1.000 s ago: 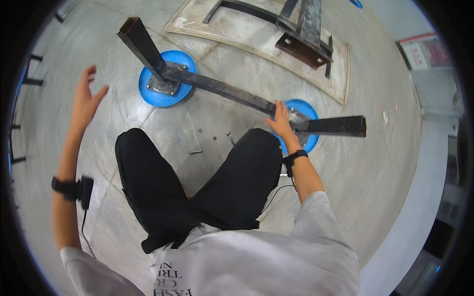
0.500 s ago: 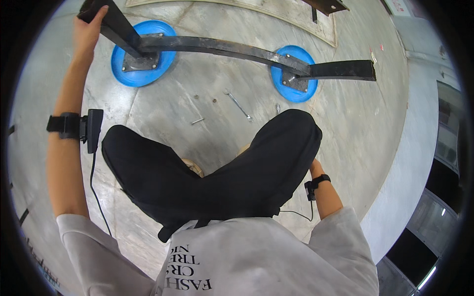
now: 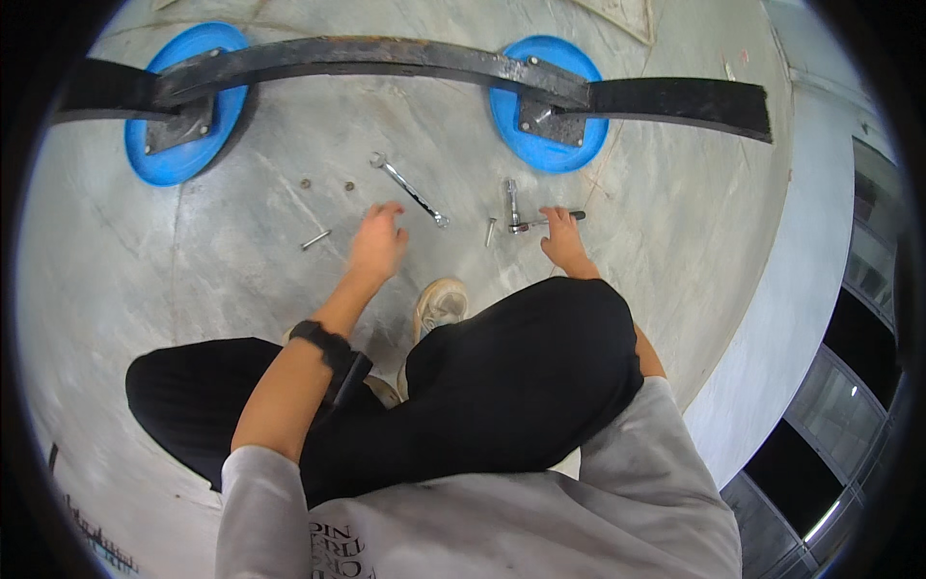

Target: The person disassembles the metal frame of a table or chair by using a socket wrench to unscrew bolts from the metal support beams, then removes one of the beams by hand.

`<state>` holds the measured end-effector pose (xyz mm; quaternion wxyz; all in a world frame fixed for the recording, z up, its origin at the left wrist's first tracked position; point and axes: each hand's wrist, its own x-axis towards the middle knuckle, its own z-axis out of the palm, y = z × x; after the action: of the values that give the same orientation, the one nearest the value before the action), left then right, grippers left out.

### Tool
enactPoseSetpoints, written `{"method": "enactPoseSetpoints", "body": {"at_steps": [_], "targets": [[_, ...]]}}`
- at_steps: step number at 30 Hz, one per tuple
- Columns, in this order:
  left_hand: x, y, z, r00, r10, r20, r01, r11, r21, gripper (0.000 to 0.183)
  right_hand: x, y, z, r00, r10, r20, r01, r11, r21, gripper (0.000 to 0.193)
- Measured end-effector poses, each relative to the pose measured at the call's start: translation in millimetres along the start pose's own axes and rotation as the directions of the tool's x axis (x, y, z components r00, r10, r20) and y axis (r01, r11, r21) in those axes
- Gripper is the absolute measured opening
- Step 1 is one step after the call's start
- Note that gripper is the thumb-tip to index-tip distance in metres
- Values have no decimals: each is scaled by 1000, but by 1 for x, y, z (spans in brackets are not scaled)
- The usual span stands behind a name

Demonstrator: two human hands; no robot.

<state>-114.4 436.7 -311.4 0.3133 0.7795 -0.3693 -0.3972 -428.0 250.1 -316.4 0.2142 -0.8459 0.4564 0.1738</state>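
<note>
My left hand (image 3: 376, 247) hovers low over the floor with its fingers apart and nothing visible in them, slightly smeared by motion. Just beyond it lies a combination wrench (image 3: 410, 189). My right hand (image 3: 565, 241) has its fingers over the handle of a ratchet wrench (image 3: 534, 225), which lies on the floor; a silver socket piece (image 3: 512, 198) points away from its head. Left of the ratchet is a bolt (image 3: 490, 233). Another bolt (image 3: 316, 239) and two nuts, one (image 3: 305, 183) farther left and one (image 3: 349, 186) nearer the wrench, lie beyond my left hand.
Across the far side stretches a black metal frame (image 3: 386, 56), its bolted plates resting over two blue round discs, one (image 3: 224, 48) at left and one (image 3: 548, 154) at right. Its bar end (image 3: 685, 104) juts rightward. My shoe (image 3: 444, 301) stands close to the hardware. A pale wall (image 3: 772, 318) runs along the right.
My left hand has let go of the frame's upright end and come down to the middle. My right hand has moved forward from beside my knee to the ratchet. The frame's left bar has tipped down.
</note>
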Motion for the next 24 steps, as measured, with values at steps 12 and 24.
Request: {"method": "enactPoseSetpoints", "body": {"at_steps": [12, 24], "targets": [[80, -3, 21, 660, 488, 571, -730, 236, 642, 14, 27, -11, -1, 985, -135, 104, 132, 991, 32, 22], [28, 12, -133, 844, -44, 535, -251, 849, 465, 21, 63, -165, -6, 973, -216, 83, 196, 960, 199, 28]]}}
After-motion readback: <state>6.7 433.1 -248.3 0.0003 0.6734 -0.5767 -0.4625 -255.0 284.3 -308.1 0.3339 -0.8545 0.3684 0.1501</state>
